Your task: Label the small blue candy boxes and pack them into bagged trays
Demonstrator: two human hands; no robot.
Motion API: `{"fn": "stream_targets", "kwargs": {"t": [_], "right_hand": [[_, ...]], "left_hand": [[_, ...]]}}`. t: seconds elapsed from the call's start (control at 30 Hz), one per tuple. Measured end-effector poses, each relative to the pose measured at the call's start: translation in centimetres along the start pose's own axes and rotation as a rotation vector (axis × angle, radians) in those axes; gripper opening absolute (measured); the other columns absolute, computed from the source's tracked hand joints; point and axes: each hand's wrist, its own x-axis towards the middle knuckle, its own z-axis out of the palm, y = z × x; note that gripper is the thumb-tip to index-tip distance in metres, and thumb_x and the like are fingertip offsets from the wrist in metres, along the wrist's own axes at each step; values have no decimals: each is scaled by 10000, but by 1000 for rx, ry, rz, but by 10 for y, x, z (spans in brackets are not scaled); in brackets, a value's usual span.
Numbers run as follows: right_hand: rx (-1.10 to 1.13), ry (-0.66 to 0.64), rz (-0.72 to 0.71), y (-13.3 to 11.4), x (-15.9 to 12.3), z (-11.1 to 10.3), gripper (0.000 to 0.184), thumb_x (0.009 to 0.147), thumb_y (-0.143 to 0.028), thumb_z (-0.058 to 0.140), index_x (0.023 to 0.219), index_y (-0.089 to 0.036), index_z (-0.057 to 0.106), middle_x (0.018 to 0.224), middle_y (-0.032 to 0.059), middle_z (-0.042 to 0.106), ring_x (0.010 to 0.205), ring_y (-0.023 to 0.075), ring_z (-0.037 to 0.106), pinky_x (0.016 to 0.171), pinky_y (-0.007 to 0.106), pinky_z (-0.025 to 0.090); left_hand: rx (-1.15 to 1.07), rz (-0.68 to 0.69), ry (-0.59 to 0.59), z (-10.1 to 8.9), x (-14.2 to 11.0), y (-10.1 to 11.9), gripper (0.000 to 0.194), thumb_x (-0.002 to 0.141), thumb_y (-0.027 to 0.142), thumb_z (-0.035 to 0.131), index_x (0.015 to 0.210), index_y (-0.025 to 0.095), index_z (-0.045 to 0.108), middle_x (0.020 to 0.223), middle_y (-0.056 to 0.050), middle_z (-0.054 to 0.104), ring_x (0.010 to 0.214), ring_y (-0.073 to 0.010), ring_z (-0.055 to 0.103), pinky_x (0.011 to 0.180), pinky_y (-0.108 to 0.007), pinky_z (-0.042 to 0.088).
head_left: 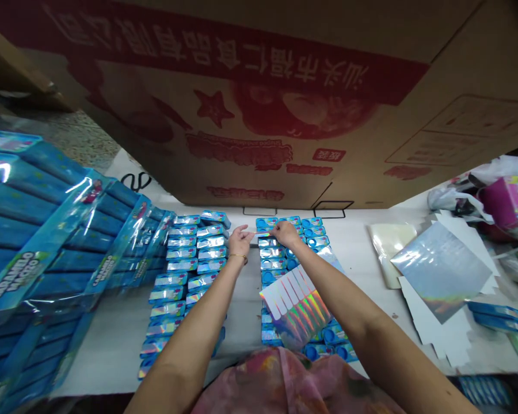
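Between my two hands stretches a small, narrow, pale sticker strip [262, 234]. My left hand [239, 241], with a bangle at the wrist, pinches its left end. Closed fingers of my right hand [286, 233] grip the strip's right end, just above the right-hand rows of small blue boxes [273, 253]. A shiny rainbow sticker sheet [300, 305], with pale strips peeled or bare along its upper part, lies across the nearer boxes under my right forearm. Beside my left forearm run two columns of blue boxes [176, 265] with shiny tops.
A large cardboard carton [259, 115] with red print stands at the back. Plastic-wrapped stacks of blue boxes [69, 201] rise on the left. To the right lie a silvery sheet [442, 270], white sheets [431, 322] and a cream wrapped pack [386, 241] on the white table [246, 299].
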Motion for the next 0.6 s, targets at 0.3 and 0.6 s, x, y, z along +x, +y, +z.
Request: {"fn": "stream_targets", "kwargs": {"t": [0.3,0.6], "right_hand": [[-141,14,54,-5,11,9,178,753,-256,519,841,-163,643,844,84,656,797,178,588,632,226,371],[-538,70,-341,14,-23,16,392,827,-142,364,1183,-258,482,1037,99,575,881,201,556,723,293,377]], "left_hand": [[41,-5,18,11,13,-16,385,572,206,628,941,117,561,605,5,591,607,-138,577,642,-262,442],[242,138,10,10,-4,-22,290,610,107,516,855,196,644,873,-51,627,870,-204,556,835,-319,395]]}}
